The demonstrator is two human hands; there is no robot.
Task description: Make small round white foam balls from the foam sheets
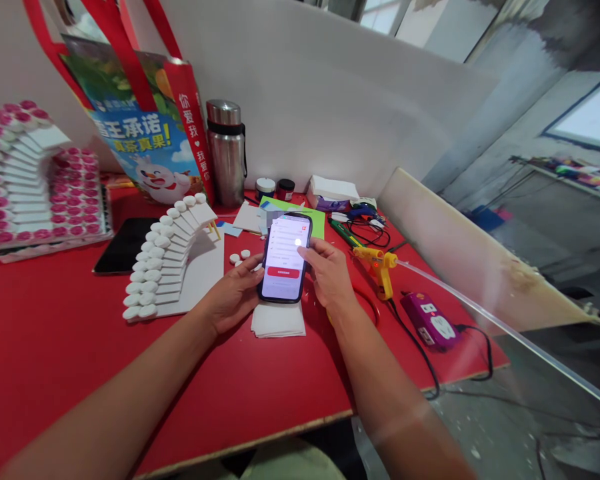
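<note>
A black-cased, rectangular smartphone with a lit screen (283,257) is between the two hands, over the middle of the glossy red surface (220,400), its screen facing the person. The left hand (237,293) is clamped on its left side. The right hand (333,277) is at its right side, thumb over the lit screen; whether its fingers also clasp the back, I cannot tell.

Just below the phone, toward the near edge, lies a stack of white paper squares (279,323). Left of the left hand stands a curved white model staircase lined with round white discs (160,273); a few loose white discs (235,258) lie between it and the phone. A flat black tablet (125,243) lies behind its left side.

Along the far edge stand a colourful shopping bag with red handles (153,150), a brushed-steel flask with a black strap (226,160) and two small dark-lidded jars (265,188). Near the right edge lies a yellow glue gun (379,267), a long clear stick (505,332) reaching from it past that edge. A purple box with a black cable (430,323) lies near the near right corner.
</note>
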